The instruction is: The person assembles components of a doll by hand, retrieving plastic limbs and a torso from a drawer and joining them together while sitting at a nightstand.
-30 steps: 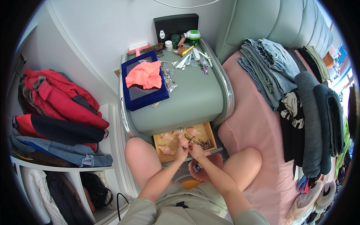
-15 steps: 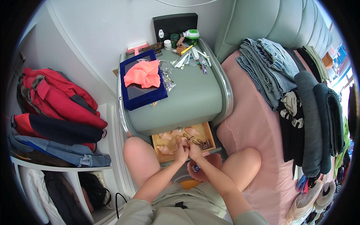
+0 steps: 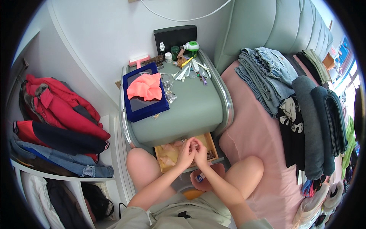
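My left hand and my right hand meet with curled fingers over an open wooden drawer. Their fingertips press together around something small that they mostly hide. Crumpled pale-pink pieces lie in the drawer's left part, beside my left hand. Small brown cylinders show at its right side, partly covered by my right hand. Below my right wrist sits a pink scalloped bowl with a small blue-and-white item in it.
On the grey-green nightstand are a blue velvet tray, a coral cloth, nail clippers and small bottles. Folded jeans and rolled trousers lie on the pink bed at right. Clothes shelves stand at left.
My hands have risen slightly off the drawer's contents and come closer together, fingertips touching. The whole view has tilted up a little, so the nightstand sits lower in the picture.
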The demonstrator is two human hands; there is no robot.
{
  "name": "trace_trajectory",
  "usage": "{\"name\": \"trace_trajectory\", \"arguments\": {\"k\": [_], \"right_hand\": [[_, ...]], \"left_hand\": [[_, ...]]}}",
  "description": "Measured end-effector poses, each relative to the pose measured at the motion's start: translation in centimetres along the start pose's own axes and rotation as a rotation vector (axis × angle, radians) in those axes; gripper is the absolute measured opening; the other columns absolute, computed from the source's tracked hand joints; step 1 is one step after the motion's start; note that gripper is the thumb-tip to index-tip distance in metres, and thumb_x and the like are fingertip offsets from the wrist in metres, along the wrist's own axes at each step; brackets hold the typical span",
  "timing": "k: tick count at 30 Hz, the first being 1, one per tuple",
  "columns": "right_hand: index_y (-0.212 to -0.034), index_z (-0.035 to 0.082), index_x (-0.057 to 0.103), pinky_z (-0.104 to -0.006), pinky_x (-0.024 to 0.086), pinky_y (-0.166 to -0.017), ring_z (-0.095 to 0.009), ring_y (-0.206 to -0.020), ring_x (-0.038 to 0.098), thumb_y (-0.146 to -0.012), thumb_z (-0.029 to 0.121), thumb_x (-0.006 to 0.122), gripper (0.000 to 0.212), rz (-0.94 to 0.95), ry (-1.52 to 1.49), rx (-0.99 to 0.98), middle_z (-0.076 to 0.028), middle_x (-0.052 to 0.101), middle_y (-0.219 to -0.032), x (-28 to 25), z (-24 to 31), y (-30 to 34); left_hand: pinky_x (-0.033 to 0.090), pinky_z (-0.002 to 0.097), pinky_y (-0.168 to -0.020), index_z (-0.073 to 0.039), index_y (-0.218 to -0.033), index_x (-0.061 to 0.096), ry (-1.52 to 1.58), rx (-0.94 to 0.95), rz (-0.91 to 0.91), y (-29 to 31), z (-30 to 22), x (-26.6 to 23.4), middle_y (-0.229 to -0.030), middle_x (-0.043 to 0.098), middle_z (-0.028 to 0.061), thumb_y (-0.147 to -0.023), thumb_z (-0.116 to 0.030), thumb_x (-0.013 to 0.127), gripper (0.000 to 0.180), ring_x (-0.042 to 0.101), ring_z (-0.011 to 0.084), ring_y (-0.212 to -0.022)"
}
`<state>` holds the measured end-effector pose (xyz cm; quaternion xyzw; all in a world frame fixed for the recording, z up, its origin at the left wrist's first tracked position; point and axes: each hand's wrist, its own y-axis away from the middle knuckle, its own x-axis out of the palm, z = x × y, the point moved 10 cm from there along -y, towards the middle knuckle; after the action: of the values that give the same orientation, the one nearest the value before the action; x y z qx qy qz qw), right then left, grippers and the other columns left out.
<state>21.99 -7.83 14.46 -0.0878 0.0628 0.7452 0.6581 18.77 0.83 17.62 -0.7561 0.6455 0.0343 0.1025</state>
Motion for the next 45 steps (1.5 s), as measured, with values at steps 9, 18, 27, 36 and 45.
{"name": "trace_trajectory", "arguments": {"k": [9,18,27,36,45], "right_hand": [[-0.103,0.002,0.058,-0.0174,0.037,-0.048,-0.003,-0.054,0.044,-0.082,0.004,0.053,0.022,-0.027,-0.219,-0.222,-0.003,0.062,-0.086,-2.6,14.0,-3.9],[-0.103,0.000,0.056,-0.0179,0.043,-0.052,-0.006,-0.058,0.054,-0.081,0.003,0.052,0.022,0.087,-0.153,-0.348,-0.003,0.058,-0.082,-1.4,20.3,-13.4],[-0.100,0.008,0.059,-0.0314,0.048,-0.058,-0.020,-0.064,0.060,-0.076,0.005,0.053,0.025,0.062,0.154,-0.475,-0.008,0.059,-0.088,1.5,24.0,-22.1],[-0.101,0.009,0.059,-0.0353,0.047,-0.063,-0.024,-0.071,0.061,-0.072,0.006,0.055,0.029,-0.030,0.514,-0.504,-0.009,0.059,-0.096,4.2,23.4,-28.9],[-0.095,0.013,0.062,-0.0406,0.049,-0.067,-0.031,-0.079,0.061,-0.074,0.016,0.056,0.022,-0.032,0.746,-0.483,-0.011,0.062,-0.089,5.9,22.8,-31.8]], "left_hand": [[0.046,0.0264,-0.076,-0.006,-0.125,0.037,0.201,0.054,0.045,-5.5,-10.3,-3.6,-0.115,0.047,0.0094,-0.084,-0.002,0.046,0.042,0.053,0.0151,-0.091],[0.045,0.0255,-0.075,-0.007,-0.125,0.036,0.236,0.101,-0.008,-14.2,-13.3,-7.0,-0.113,0.047,0.0089,-0.083,-0.002,0.046,0.043,0.052,0.0143,-0.089],[0.043,0.0310,-0.082,0.000,-0.126,0.032,0.100,0.053,-0.200,-24.3,-12.4,-10.4,-0.118,0.043,0.0166,-0.079,-0.009,0.048,0.051,0.051,0.0209,-0.097],[0.039,0.0362,-0.087,0.008,-0.124,0.033,-0.077,0.024,-0.330,-31.9,-9.1,-12.2,-0.118,0.043,0.0239,-0.078,-0.015,0.046,0.053,0.048,0.0323,-0.106],[0.042,0.0346,-0.083,0.006,-0.115,0.046,-0.246,0.026,-0.366,-33.3,-9.2,-12.7,-0.100,0.060,0.0192,-0.081,-0.019,0.044,0.042,0.057,0.0301,-0.095]]}}
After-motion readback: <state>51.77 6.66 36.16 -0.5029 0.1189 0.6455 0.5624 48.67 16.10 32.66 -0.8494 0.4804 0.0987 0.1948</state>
